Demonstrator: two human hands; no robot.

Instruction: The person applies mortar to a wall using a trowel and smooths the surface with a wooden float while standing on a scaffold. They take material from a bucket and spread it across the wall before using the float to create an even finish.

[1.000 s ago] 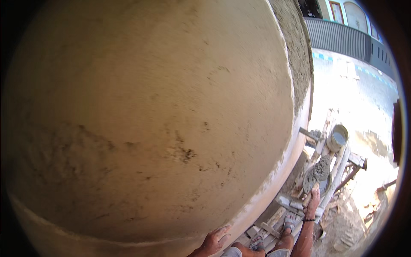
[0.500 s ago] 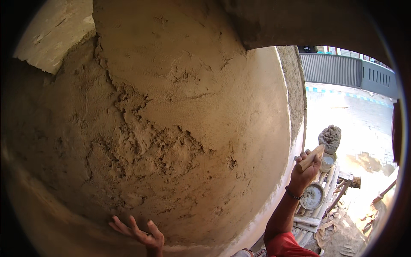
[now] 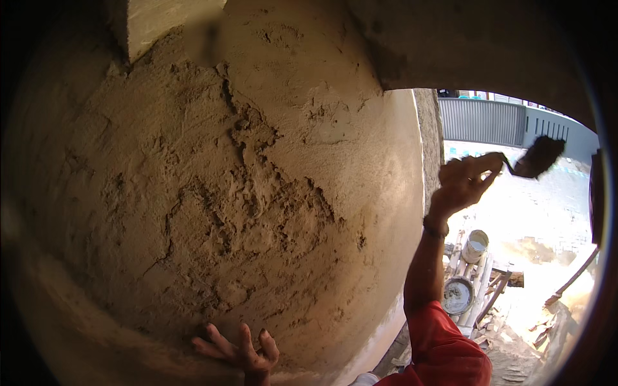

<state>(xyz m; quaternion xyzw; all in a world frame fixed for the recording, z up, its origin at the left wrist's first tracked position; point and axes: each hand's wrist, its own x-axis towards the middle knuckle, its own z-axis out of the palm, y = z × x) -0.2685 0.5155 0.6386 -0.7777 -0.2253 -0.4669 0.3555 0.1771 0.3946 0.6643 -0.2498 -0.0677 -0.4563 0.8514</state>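
Note:
A rough wall (image 3: pixel 302 180) coated in brown mortar fills most of the picture, with a ragged, pitted band running down its middle. My right hand (image 3: pixel 460 186), raised at the right, grips a trowel by its handle. The trowel's blade (image 3: pixel 541 156) points away to the right, dark against the bright ground, and looks loaded with mortar. Low in front of the wall my left hand (image 3: pixel 241 350) is empty, its fingers spread and bent upward. Whether those fingertips touch the wall I cannot tell.
Below my right arm stand a bucket (image 3: pixel 475 246) and a round basin (image 3: pixel 458 295) holding grey mix, on a platform of poles. A dark beam (image 3: pixel 463 45) juts overhead. Beyond the paved ground runs a grey metal gate (image 3: pixel 483 121). Rubble and wood lie at the lower right.
My right hand has lifted the loaded trowel up from near the bucket and swung its blade out to the right. My left hand has shifted slightly right in the picture, as the view turned.

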